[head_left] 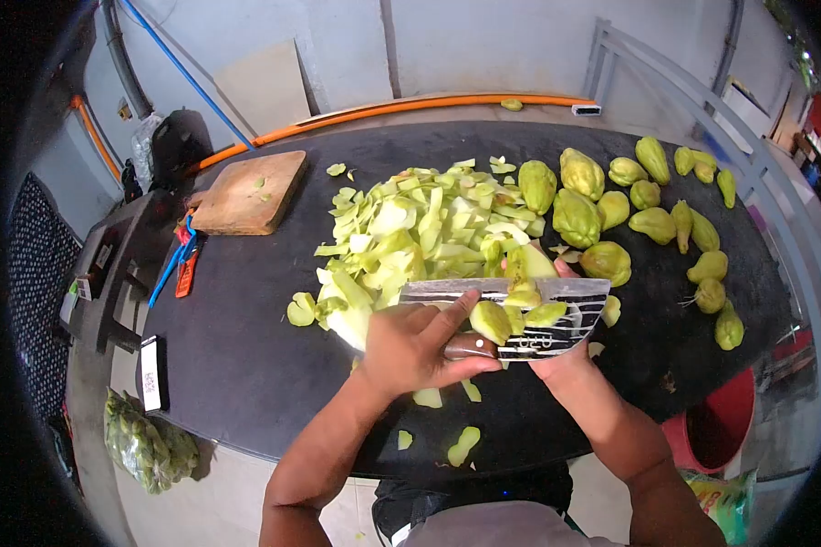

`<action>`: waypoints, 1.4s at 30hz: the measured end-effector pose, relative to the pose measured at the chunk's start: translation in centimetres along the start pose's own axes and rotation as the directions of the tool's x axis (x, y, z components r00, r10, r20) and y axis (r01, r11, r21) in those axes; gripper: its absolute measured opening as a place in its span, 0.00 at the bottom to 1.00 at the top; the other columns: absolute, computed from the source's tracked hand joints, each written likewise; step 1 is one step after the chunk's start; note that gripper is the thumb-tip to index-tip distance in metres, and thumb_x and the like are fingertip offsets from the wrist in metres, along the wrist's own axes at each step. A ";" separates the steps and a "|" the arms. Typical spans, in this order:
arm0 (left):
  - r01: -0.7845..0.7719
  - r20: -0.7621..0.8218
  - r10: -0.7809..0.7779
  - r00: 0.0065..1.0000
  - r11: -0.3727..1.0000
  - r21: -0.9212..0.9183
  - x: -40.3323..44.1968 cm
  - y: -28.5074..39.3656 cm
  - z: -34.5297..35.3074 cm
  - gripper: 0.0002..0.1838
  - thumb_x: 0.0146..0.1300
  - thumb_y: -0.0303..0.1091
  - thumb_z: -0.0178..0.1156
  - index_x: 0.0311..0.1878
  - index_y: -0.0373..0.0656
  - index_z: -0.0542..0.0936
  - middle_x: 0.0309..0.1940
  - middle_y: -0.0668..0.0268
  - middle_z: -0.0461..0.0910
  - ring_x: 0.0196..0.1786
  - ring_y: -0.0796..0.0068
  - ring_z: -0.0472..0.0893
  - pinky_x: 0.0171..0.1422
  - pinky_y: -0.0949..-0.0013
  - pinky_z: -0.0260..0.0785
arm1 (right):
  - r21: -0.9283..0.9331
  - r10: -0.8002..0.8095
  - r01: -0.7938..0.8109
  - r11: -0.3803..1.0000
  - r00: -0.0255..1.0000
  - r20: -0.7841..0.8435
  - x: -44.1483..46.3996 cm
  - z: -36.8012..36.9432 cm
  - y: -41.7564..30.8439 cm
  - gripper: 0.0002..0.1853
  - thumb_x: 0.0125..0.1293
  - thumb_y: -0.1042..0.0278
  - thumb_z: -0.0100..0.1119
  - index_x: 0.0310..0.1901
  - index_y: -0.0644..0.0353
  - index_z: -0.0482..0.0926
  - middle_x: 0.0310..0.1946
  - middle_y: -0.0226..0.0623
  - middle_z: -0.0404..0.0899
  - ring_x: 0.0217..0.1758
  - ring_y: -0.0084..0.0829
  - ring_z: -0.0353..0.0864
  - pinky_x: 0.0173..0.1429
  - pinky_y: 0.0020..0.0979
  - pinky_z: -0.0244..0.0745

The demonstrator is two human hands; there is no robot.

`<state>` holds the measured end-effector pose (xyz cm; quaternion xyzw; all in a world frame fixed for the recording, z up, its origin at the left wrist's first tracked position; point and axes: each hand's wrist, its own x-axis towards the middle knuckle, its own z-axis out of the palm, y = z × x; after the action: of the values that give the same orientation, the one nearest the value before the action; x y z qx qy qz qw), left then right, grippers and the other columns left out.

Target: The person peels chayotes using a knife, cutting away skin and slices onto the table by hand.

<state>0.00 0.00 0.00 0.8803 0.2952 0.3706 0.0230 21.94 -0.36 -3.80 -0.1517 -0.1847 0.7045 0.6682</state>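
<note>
My left hand (pixel 420 342) is closed round the dark handle of a wide cleaver (pixel 575 314), index finger stretched along the blade. The blade lies level, with several pieces of green peel (pixel 491 323) on it. Behind and under the blade, my right hand (pixel 564 357) holds a partly peeled chayote (pixel 536 263); most of its fingers are hidden by the blade. Just beyond both hands is a large heap of pale green peelings (pixel 410 228). Whole green chayotes (pixel 576 217) lie to the right of the heap.
A wooden board (pixel 251 193) lies at the table's back left, beside a red-and-blue tool (pixel 186 264). A white-labelled box (pixel 151 374) is at the left edge. A red bucket (pixel 716 428) stands below right; a bag of greens (pixel 146 442) is on the floor.
</note>
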 end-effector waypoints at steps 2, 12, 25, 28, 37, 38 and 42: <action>0.013 0.014 -0.013 1.000 1.000 0.008 0.0 0.1 0.3 0.44 0.47 0.58 0.78 0.62 0.36 0.80 0.24 0.66 0.84 0.27 0.64 0.86 0.39 0.65 0.79 | 0.020 -0.013 0.013 1.000 0.999 -0.031 0.2 0.5 0.3 0.29 0.78 0.45 0.42 0.69 0.57 0.71 0.63 0.49 0.77 0.66 0.45 0.76 0.76 0.49 0.65; 0.105 -0.044 -0.108 0.993 0.992 -0.063 -0.4 -1.9 -0.5 0.39 0.54 0.58 0.75 0.59 0.35 0.82 0.25 0.61 0.85 0.29 0.62 0.87 0.37 0.65 0.78 | -0.062 -0.087 0.080 0.995 0.988 -0.126 -0.2 2.4 -0.2 0.30 0.77 0.42 0.42 0.67 0.56 0.73 0.60 0.41 0.79 0.63 0.42 0.78 0.68 0.45 0.74; 0.149 -0.045 -0.153 0.987 0.985 -0.089 0.3 0.0 0.6 0.38 0.54 0.55 0.76 0.59 0.32 0.81 0.26 0.58 0.84 0.29 0.61 0.87 0.38 0.65 0.78 | 0.020 0.015 -0.010 1.000 0.974 -0.224 -0.2 0.5 -0.2 0.28 0.77 0.38 0.40 0.63 0.48 0.75 0.60 0.35 0.78 0.60 0.37 0.78 0.60 0.42 0.77; -0.019 -0.073 0.018 0.997 1.000 -0.014 0.5 1.6 0.6 0.44 0.49 0.60 0.77 0.60 0.32 0.81 0.20 0.64 0.79 0.23 0.68 0.83 0.32 0.66 0.76 | 0.192 0.094 -0.086 0.978 0.995 -0.036 -0.7 1.0 -0.5 0.30 0.76 0.38 0.46 0.64 0.55 0.74 0.60 0.44 0.79 0.63 0.43 0.79 0.68 0.49 0.75; -0.234 -0.110 0.242 0.964 0.969 0.079 0.6 3.5 1.8 0.45 0.47 0.66 0.75 0.60 0.39 0.82 0.24 0.71 0.76 0.24 0.74 0.78 0.28 0.71 0.74 | 0.263 0.243 -0.233 0.936 0.970 -0.006 -2.2 1.7 -0.7 0.29 0.76 0.42 0.49 0.63 0.60 0.73 0.58 0.48 0.78 0.60 0.44 0.79 0.68 0.47 0.74; -0.239 -0.107 0.247 0.963 0.968 0.078 0.6 3.5 1.9 0.45 0.47 0.66 0.74 0.60 0.39 0.82 0.24 0.71 0.75 0.23 0.75 0.77 0.28 0.71 0.73 | 0.246 0.194 -0.202 0.948 0.979 0.060 -2.1 1.3 -0.4 0.30 0.76 0.41 0.48 0.64 0.60 0.73 0.60 0.48 0.76 0.63 0.43 0.78 0.70 0.47 0.72; -0.248 -0.076 0.255 0.964 0.965 0.084 0.5 3.8 1.9 0.45 0.48 0.66 0.74 0.61 0.40 0.82 0.22 0.73 0.71 0.21 0.77 0.73 0.25 0.73 0.70 | 0.303 0.179 -0.212 0.929 0.975 0.133 -2.3 0.9 0.1 0.32 0.77 0.38 0.45 0.67 0.57 0.71 0.63 0.47 0.74 0.68 0.42 0.74 0.74 0.47 0.67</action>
<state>3.50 -2.56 -0.10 0.8942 0.1952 0.3969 -0.0694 21.59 -2.70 -3.11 -0.0243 -0.0880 0.7947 0.6001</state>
